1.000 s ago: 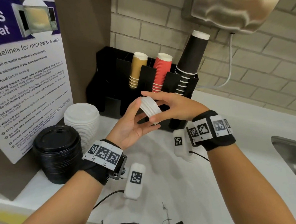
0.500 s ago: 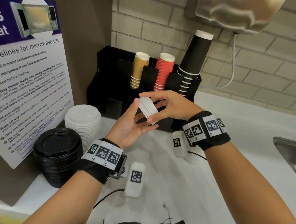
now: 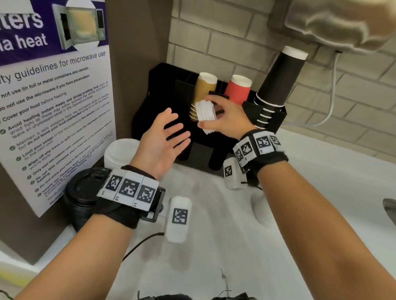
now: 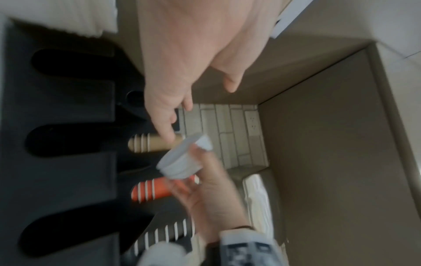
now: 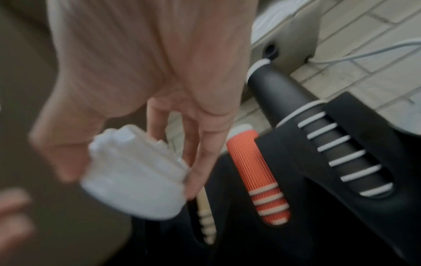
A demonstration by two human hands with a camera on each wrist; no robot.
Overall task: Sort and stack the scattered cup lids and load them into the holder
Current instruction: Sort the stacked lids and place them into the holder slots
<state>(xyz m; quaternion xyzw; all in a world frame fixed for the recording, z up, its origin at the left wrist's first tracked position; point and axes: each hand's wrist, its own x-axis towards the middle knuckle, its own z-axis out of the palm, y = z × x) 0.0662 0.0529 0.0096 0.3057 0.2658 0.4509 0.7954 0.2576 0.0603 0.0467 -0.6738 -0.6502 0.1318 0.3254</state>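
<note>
My right hand [image 3: 219,117] grips a small stack of white lids [image 3: 205,113] by thumb and fingers, held in the air in front of the black holder [image 3: 163,83]. The same white lid stack [image 5: 134,172] fills the right wrist view, and the white lid stack [image 4: 182,160] shows blurred in the left wrist view. My left hand [image 3: 164,139] is open, palm up, just left of and below the lids, touching nothing. A taller stack of white lids [image 3: 119,152] and a stack of black lids [image 3: 82,196] stand on the counter at the left.
The holder carries tan cups [image 3: 203,90], red cups [image 3: 238,89] and tall black cups [image 3: 278,80]. More white lids [image 3: 263,210] sit under my right forearm. A microwave poster [image 3: 46,96] stands at left, a sink edge [image 3: 395,213] at right, a dispenser [image 3: 336,21] overhead.
My left hand has let go of the lid stack and opened. My right hand has carried the stack up and back toward the holder.
</note>
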